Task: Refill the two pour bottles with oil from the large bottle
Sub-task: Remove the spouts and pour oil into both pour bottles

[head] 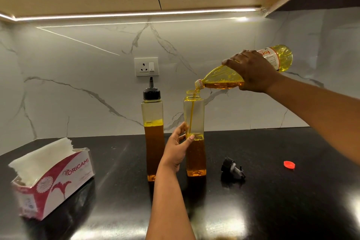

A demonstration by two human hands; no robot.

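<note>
1. The open pour bottle [195, 134] is standing upright on the black worktop [272, 191], cap off, oil sitting a bit under halfway up. A thin stream is running straight down through its neck.
2. The large bottle [245, 70] is tipped almost flat, long axis running from upper right down to its mouth at lower left, and that mouth hovers just above the open neck. That lineup is what everything hangs on: drift a little and I'd guess oil goes down the outside.
3. Right hand [253, 72] is wrapped around the big bottle's middle, fingers over the top, carrying it in the air.
4. Left hand [178, 148] is the nearer one to the pour bottle, thumb and fingers loosely curled round its left side at about oil level, steadying it.
5. The second pour bottle [153, 134] stands just to the left, black spout cap on, roughly half full, so it looks like it's next.
6. Off to the right: a black spout cap [232, 168] lying on its side, and further out a small red cap [289, 165].
7. Far left, an Origami tissue box [56, 179].
</note>
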